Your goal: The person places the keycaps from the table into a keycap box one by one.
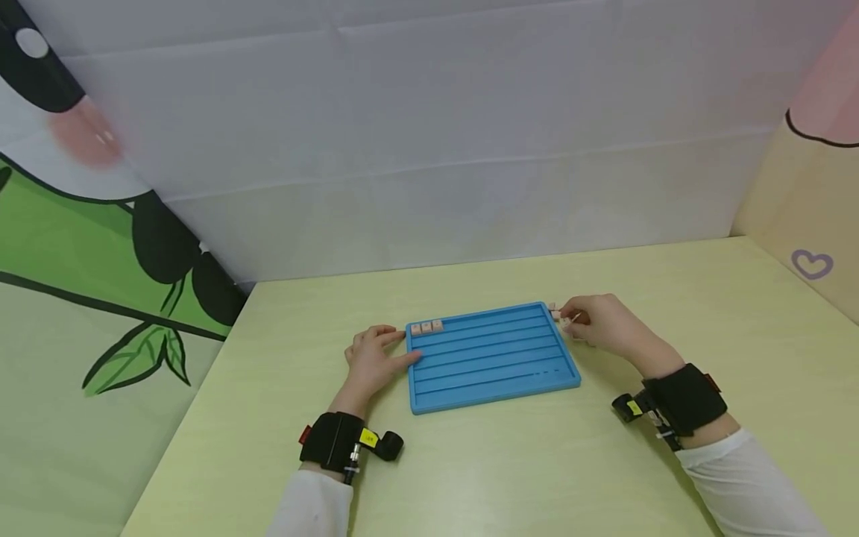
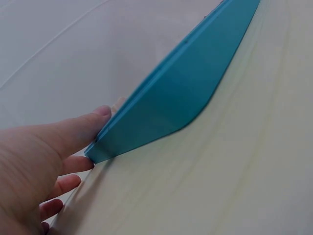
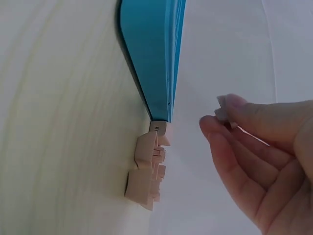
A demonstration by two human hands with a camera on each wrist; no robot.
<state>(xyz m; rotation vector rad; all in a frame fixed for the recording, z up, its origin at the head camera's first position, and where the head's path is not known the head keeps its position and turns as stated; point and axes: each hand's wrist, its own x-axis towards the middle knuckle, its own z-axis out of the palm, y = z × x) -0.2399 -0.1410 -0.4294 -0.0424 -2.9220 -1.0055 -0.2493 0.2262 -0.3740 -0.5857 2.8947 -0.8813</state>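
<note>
A blue ridged tray (image 1: 493, 358) lies on the table, with several pale pink keycaps (image 1: 426, 327) in its top-left corner. My left hand (image 1: 372, 362) holds the tray's left edge. Its thumb (image 2: 98, 117) lies over the rim and a finger touches the outer side. Beyond the tray's upper right corner, my right hand (image 1: 607, 324) pinches a pale keycap (image 3: 222, 111) between thumb and fingertips, above the table. Below it, loose keycaps (image 3: 144, 183) lie on the table by the tray's end; one faces up with a small dark mark.
The tray's sides are wedge-shaped, seen in both wrist views. The pale yellow table (image 1: 496, 477) meets a white cloth wall (image 1: 456, 149) at the back. A printed cartoon panel (image 1: 101, 313) stands at the left, and a beige panel (image 1: 805, 216) at the right.
</note>
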